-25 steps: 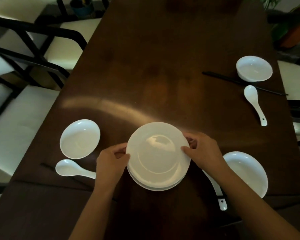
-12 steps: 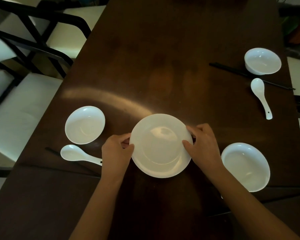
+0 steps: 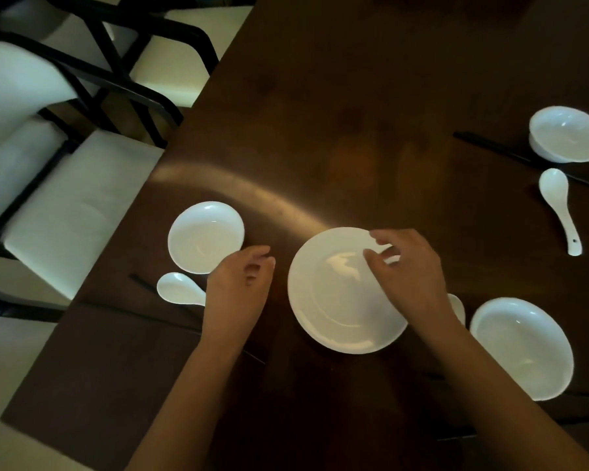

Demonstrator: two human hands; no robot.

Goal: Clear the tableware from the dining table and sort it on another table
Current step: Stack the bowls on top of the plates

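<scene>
White stacked plates (image 3: 337,300) rest on the dark wooden dining table (image 3: 337,113) in front of me. My left hand (image 3: 240,287) hovers just left of the stack, fingers loosely curled and apart, holding nothing. My right hand (image 3: 408,270) is above the stack's right rim, fingers spread, empty. A small white bowl (image 3: 205,236) and a white spoon (image 3: 181,288) lie to the left. A larger white bowl (image 3: 522,346) sits at the right, with another spoon (image 3: 458,305) mostly hidden behind my right wrist.
At the far right stand a third white bowl (image 3: 568,134), a white spoon (image 3: 560,209) and black chopsticks (image 3: 497,151). More chopsticks (image 3: 143,283) lie by the left spoon. Black-framed chairs with cream cushions (image 3: 65,205) line the table's left side.
Both hands have let go of the plates, which now rest on the table. The left hand drew away to the left; the right lifted above the rim.
</scene>
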